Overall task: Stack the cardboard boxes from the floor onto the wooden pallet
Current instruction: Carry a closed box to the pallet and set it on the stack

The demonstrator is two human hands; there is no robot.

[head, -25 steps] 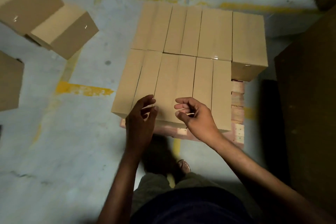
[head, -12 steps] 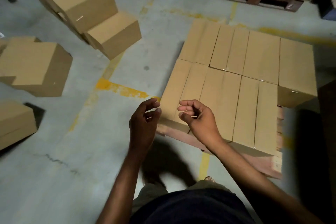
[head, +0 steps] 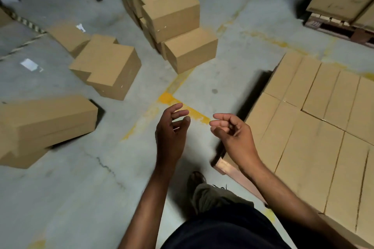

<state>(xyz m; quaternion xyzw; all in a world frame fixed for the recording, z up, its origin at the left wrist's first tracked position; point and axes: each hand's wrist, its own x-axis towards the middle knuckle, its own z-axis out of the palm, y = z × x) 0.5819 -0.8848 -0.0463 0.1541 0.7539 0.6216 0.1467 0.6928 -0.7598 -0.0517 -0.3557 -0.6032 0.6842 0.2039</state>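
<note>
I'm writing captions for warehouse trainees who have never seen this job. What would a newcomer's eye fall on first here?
First, the two empty hands in mid-frame, left hand and right hand, fingers loosely curled above the concrete floor. Next, the tight layer of boxes on the wooden pallet at the right, set against the loose boxes lying askew on the floor at the left and the stepped stack at top centre.

I see matt, smooth brown cardboard on the boxes, pale bare wood on the pallet, and rough, cracked grey concrete floor.
</note>
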